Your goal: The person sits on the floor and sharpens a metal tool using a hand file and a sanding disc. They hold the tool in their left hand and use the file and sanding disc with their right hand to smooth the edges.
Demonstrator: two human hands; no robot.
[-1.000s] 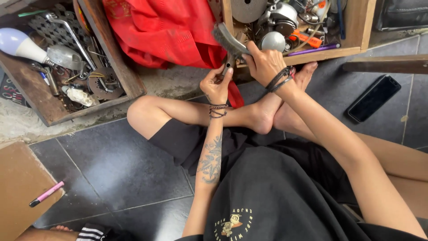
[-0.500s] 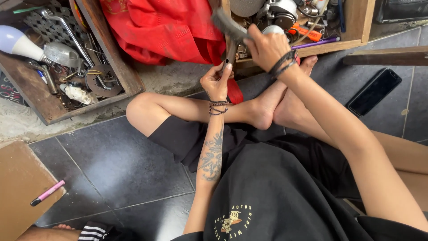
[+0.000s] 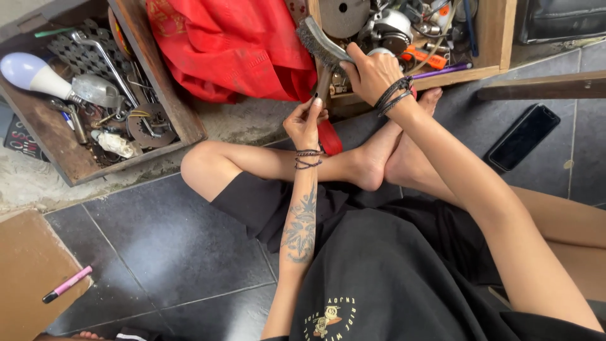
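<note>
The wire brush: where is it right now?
In the head view, the wire brush sits top centre, gripped by the right hand, between the red cloth and a wooden box.

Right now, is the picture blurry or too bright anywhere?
Head view: mostly sharp, in soft even daylight, with only faint shadows under the legs. The right hand and its wire brush look slightly smeared; the left hand is clear. The light bulb glows nearly white, and the dark floor tiles carry a dull sheen. Lines bend a little near the edges.
</note>
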